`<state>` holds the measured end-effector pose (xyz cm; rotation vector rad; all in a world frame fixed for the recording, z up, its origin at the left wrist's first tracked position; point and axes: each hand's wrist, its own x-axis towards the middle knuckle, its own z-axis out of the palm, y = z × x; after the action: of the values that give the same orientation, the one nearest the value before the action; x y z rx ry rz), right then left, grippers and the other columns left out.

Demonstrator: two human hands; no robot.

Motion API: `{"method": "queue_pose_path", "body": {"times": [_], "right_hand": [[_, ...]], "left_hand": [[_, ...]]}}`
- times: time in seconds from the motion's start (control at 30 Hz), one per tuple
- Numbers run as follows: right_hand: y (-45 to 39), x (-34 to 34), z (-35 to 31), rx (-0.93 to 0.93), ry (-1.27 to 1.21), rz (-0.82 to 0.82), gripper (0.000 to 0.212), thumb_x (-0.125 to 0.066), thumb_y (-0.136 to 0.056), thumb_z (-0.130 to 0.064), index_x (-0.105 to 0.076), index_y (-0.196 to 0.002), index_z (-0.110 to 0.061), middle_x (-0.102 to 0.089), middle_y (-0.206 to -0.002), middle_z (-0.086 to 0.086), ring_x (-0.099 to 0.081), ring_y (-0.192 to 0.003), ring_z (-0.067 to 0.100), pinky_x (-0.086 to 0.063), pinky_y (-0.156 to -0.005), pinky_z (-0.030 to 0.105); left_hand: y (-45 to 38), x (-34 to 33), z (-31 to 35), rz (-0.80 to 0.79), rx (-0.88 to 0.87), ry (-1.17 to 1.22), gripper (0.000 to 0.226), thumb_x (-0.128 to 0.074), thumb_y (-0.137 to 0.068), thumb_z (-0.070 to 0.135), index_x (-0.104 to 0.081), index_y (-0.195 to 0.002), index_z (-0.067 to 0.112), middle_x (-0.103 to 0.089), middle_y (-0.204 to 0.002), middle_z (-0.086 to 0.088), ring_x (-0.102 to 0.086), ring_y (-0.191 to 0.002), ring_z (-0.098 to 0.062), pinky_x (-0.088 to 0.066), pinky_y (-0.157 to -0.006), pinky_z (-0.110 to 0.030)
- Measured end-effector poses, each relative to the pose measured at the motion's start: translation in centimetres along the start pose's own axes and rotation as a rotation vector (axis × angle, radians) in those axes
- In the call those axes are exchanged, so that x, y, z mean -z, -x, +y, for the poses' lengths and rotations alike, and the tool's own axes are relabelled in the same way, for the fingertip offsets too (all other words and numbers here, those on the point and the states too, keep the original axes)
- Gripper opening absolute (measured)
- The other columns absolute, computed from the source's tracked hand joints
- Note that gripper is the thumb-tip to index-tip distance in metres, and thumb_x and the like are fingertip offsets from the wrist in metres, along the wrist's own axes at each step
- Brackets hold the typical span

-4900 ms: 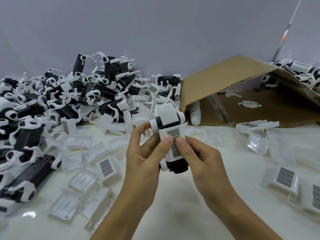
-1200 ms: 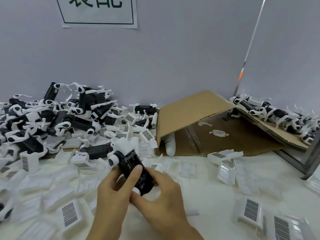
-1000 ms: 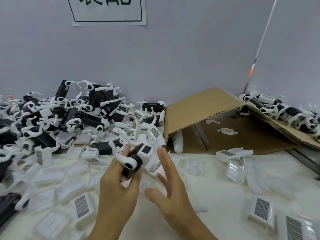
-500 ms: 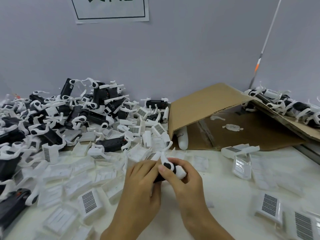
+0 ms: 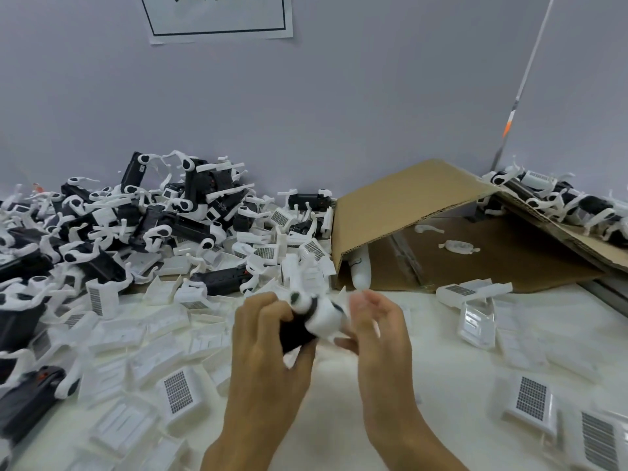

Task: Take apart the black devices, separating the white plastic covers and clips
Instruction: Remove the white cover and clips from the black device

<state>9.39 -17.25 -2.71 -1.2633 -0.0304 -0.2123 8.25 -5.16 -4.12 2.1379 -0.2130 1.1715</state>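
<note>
My left hand [image 5: 268, 345] grips a black device [image 5: 296, 329] above the white table, fingers wrapped round its dark body. A white clip piece [image 5: 324, 316] sits on the device's upper end, blurred by motion. My right hand [image 5: 377, 326] is beside that white end, its fingers curled against the clip piece, thumb under it. A big heap of black devices with white clips [image 5: 136, 226] lies at the back left. Loose white plastic covers [image 5: 176, 392] are scattered in front of it.
An opened cardboard box [image 5: 407, 205] lies on its side at the back right, a few white parts inside. More devices [image 5: 560, 202] sit on its right flap. White covers with grid labels [image 5: 533, 399] lie at the right. A grey wall with a paper sign [image 5: 217, 15] stands behind.
The hands have lifted slightly and drawn apart. The device has turned, so its white end now points right toward my right hand, which has loosened its wrap.
</note>
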Motion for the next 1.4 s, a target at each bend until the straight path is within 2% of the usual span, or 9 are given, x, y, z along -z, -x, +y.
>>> {"method": "queue_pose_path", "body": {"times": [0.1,0.17,0.33,0.53,0.7,0.93,1.07,1.27,1.4], "right_hand": [[-0.1,0.3,-0.3,0.054,0.005,-0.028,0.067,-0.048,-0.069,-0.078,-0.067,-0.105,-0.024,-0.072,-0.099,-0.017,-0.069,-0.099,0.004,-0.051,-0.083,0.029],[0.5,0.2,-0.5,0.123,0.109,-0.135,0.057,-0.052,-0.07,-0.076,-0.072,-0.095,-0.028,-0.073,-0.098,-0.017,-0.067,-0.097,0.001,-0.049,-0.081,0.021],[1.9,0.1,0.5,0.406,0.371,-0.478,0.055,-0.083,-0.065,-0.062,-0.07,-0.115,-0.044,-0.05,-0.133,-0.016,-0.051,-0.131,0.012,-0.043,-0.102,0.016],[1.6,0.1,1.1,0.55,0.392,-0.361,0.033,-0.085,-0.074,-0.022,-0.077,-0.102,-0.035,-0.055,-0.126,-0.004,-0.055,-0.125,0.011,-0.042,-0.099,0.012],[1.8,-0.1,1.1,0.507,0.367,-0.382,0.022,-0.084,-0.076,-0.017,-0.077,-0.092,-0.03,-0.054,-0.125,-0.004,-0.056,-0.122,0.007,-0.042,-0.099,0.012],[1.9,-0.3,1.2,0.516,0.341,-0.344,0.017,-0.084,-0.075,-0.02,-0.074,-0.085,-0.03,-0.053,-0.126,-0.009,-0.054,-0.126,0.014,-0.043,-0.098,0.013],[1.9,-0.3,1.2,0.509,0.354,-0.311,0.024,-0.088,-0.073,-0.022,-0.077,-0.088,-0.036,-0.049,-0.134,-0.012,-0.053,-0.127,0.014,-0.042,-0.098,0.013],[2.1,-0.3,1.2,0.441,0.378,-0.33,0.04,-0.089,-0.074,-0.023,-0.075,-0.104,-0.046,-0.035,-0.148,-0.021,-0.049,-0.13,0.012,-0.043,-0.102,0.016],[2.1,-0.4,1.0,0.521,0.365,-0.316,0.032,-0.085,-0.075,-0.023,-0.078,-0.101,-0.04,-0.047,-0.139,-0.016,-0.053,-0.127,0.014,-0.044,-0.099,0.015]], "left_hand": [[-0.9,1.0,1.1,0.12,0.431,0.553,0.031,-0.077,-0.081,0.025,-0.06,-0.101,0.041,-0.07,-0.1,0.01,-0.07,-0.09,-0.014,-0.058,-0.069,-0.028],[-1.3,1.4,1.2,0.147,0.777,0.96,0.017,-0.069,-0.089,0.03,-0.07,-0.105,0.03,-0.077,-0.097,-0.001,-0.074,-0.088,-0.02,-0.059,-0.065,-0.027],[-1.7,2.2,1.6,0.05,1.122,1.349,0.043,-0.052,-0.094,0.031,-0.072,-0.116,0.0,-0.073,-0.117,-0.019,-0.074,-0.093,-0.023,-0.053,-0.085,-0.034],[-1.8,2.1,2.0,0.016,1.097,1.369,0.048,-0.051,-0.089,0.041,-0.078,-0.109,0.006,-0.071,-0.123,-0.015,-0.07,-0.095,-0.022,-0.053,-0.094,-0.034],[-1.8,2.0,2.0,0.003,1.084,1.387,0.046,-0.042,-0.1,0.036,-0.08,-0.102,0.009,-0.073,-0.119,-0.013,-0.072,-0.09,-0.019,-0.061,-0.074,-0.026],[-1.6,1.8,1.6,-0.004,1.071,1.403,0.048,-0.039,-0.104,0.034,-0.081,-0.101,0.01,-0.074,-0.114,-0.012,-0.073,-0.088,-0.019,-0.062,-0.072,-0.028],[-1.8,1.6,1.8,-0.015,1.064,1.393,0.045,-0.052,-0.088,0.037,-0.079,-0.102,0.003,-0.074,-0.105,-0.014,-0.072,-0.079,-0.019,-0.059,-0.059,-0.028],[-1.6,1.5,1.5,-0.007,1.078,1.37,0.048,-0.043,-0.101,0.035,-0.078,-0.103,0.003,-0.071,-0.1,-0.016,-0.07,-0.079,-0.02,-0.06,-0.062,-0.028],[-1.6,1.6,1.6,-0.04,1.072,1.372,0.051,-0.038,-0.105,0.035,-0.079,-0.104,0.006,-0.074,-0.101,-0.015,-0.072,-0.084,-0.021,-0.061,-0.064,-0.029]]}}
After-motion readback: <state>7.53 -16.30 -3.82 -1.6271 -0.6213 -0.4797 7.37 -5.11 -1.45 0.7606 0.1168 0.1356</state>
